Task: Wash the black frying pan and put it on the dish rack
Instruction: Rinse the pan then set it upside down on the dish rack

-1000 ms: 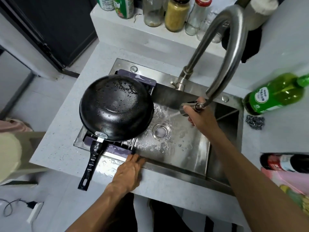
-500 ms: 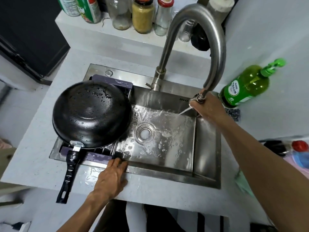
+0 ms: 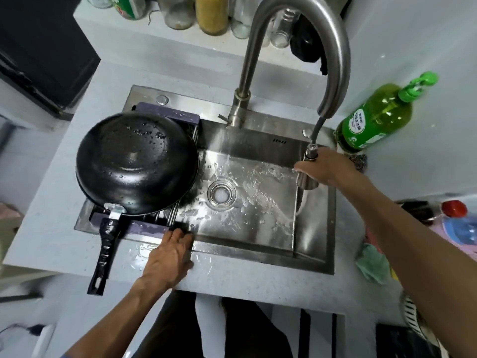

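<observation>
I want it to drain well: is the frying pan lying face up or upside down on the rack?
Upside down: the frying pan shows its domed wet underside, resting on the dish rack.

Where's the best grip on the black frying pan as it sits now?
Judging by its pose, grip the black frying pan by its handle, coming from the near, front side. The pan lies upside down on the dish rack, its dome offering no hold, while the handle juts free over the counter edge.

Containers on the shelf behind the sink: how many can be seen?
5, in a row, all cut off by the top edge: a green-labelled one leftmost, a clear jar, a yellow-filled jar, a clear bottle, and one behind the faucet. More may be hidden.
</observation>
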